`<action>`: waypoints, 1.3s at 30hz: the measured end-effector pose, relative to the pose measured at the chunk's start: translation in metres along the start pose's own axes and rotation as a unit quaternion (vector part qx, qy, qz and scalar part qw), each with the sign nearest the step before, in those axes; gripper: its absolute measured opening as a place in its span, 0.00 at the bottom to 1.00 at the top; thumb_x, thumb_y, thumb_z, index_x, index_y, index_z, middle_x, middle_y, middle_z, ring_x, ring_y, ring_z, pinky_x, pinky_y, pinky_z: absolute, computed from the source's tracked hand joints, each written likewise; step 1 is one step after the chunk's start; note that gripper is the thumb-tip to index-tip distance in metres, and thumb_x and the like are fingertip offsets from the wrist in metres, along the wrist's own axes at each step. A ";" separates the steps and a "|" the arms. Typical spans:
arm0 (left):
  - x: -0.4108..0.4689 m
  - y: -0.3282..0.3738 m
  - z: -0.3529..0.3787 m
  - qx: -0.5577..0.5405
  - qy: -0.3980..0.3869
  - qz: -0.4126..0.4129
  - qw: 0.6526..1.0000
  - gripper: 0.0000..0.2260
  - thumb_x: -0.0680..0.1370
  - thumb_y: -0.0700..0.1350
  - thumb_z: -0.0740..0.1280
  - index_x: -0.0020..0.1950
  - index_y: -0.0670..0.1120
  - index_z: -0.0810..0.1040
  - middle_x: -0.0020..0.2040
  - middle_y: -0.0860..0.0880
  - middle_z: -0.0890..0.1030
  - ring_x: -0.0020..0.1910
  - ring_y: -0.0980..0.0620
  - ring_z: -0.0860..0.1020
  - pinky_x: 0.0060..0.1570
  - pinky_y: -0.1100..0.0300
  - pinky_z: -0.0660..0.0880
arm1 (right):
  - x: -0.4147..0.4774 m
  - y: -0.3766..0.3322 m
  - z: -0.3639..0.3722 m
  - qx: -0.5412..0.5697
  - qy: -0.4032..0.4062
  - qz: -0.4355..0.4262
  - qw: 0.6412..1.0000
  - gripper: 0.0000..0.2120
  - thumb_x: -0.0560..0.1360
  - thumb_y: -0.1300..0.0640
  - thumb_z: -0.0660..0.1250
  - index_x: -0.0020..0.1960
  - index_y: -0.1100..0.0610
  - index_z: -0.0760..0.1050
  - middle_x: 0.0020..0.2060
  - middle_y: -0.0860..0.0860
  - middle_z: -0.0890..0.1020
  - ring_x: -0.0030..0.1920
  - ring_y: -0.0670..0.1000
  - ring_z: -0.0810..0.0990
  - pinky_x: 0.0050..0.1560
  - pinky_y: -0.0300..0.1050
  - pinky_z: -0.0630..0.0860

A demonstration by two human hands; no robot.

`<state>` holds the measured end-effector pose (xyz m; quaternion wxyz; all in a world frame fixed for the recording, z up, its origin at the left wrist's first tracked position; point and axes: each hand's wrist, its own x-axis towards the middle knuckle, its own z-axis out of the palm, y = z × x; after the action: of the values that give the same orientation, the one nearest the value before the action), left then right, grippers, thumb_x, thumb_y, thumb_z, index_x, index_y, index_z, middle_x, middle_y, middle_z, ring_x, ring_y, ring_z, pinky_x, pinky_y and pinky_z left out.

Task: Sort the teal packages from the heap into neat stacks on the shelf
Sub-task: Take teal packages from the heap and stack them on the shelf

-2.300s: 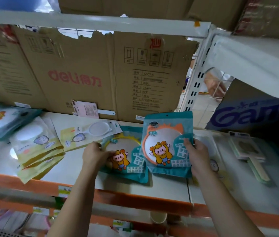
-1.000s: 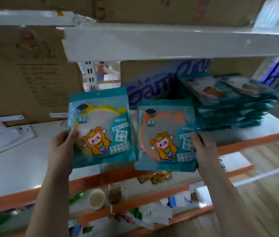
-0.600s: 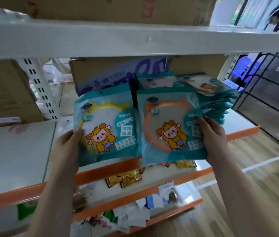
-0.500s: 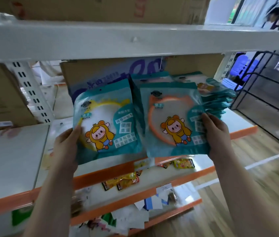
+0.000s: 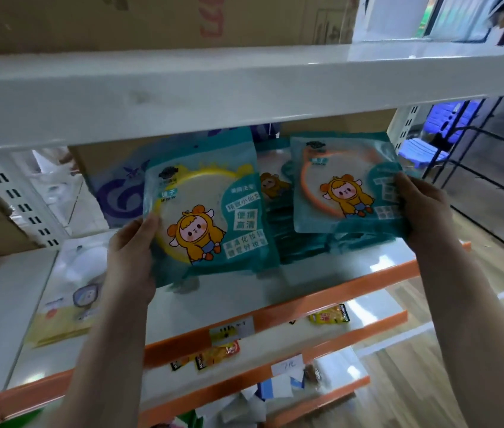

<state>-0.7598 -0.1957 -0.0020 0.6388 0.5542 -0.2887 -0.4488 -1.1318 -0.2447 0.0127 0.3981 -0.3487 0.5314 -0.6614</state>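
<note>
My left hand [image 5: 131,257] grips the left edge of a teal package with a yellow-rimmed mirror [image 5: 210,205], held upright just over the white shelf [image 5: 321,276]. My right hand [image 5: 423,211] holds the right edge of a second teal package with an orange-rimmed mirror [image 5: 346,186], lying on top of a stack of teal packages [image 5: 306,245] at the shelf's right end. Another teal package [image 5: 270,180] shows between the two held ones, on a stack behind.
An upper white shelf board [image 5: 244,88] hangs close above the packages. A box with purple print [image 5: 114,193] stands behind. Yellow packages [image 5: 65,310] lie on the shelf at left. Lower orange-edged shelves [image 5: 337,335] hold small items. A black wire rack [image 5: 476,168] stands at right.
I picked both packages up from the left bay and carried them right to the teal stacks. In the last half second, the right one came down onto the right stack and the left one lowered.
</note>
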 end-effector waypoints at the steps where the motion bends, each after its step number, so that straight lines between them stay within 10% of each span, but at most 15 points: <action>1: -0.002 -0.001 0.005 0.000 -0.001 0.004 1.000 0.07 0.81 0.47 0.63 0.51 0.46 0.78 0.44 0.52 0.83 0.40 0.56 0.82 0.40 0.57 0.76 | 0.008 -0.002 -0.005 -0.003 -0.016 -0.004 1.000 0.11 0.78 0.52 0.66 0.54 0.58 0.79 0.39 0.51 0.84 0.36 0.49 0.83 0.36 0.43 0.80; 12: -0.053 -0.025 0.073 -0.018 0.056 0.056 0.997 0.07 0.80 0.44 0.64 0.43 0.47 0.78 0.41 0.48 0.80 0.42 0.48 0.79 0.57 0.42 0.75 | 0.117 -0.032 -0.028 -0.051 -0.141 0.012 0.989 0.05 0.79 0.62 0.63 0.49 0.59 0.78 0.32 0.48 0.85 0.32 0.47 0.84 0.34 0.39 0.80; 22: -0.081 -0.036 0.093 -0.021 0.088 0.057 0.994 0.08 0.80 0.46 0.65 0.54 0.45 0.80 0.50 0.44 0.83 0.48 0.46 0.82 0.51 0.44 0.79 | 0.171 -0.016 -0.032 -0.316 -0.051 -0.088 0.943 0.15 0.71 0.50 0.75 0.56 0.54 0.82 0.41 0.50 0.82 0.39 0.52 0.82 0.47 0.48 0.81; 39: -0.072 -0.029 0.104 -0.013 0.101 0.073 0.992 0.05 0.80 0.45 0.64 0.47 0.49 0.79 0.39 0.55 0.84 0.38 0.59 0.82 0.40 0.60 0.77 | 0.170 0.003 -0.038 -0.304 -0.053 -0.102 0.946 0.13 0.74 0.53 0.71 0.55 0.59 0.82 0.43 0.55 0.83 0.38 0.51 0.80 0.41 0.42 0.78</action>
<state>-0.8883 -0.1775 0.0018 0.7027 0.5661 -0.2564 -0.3464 -1.2393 -0.3815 0.0088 0.2312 -0.5396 0.6472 -0.4863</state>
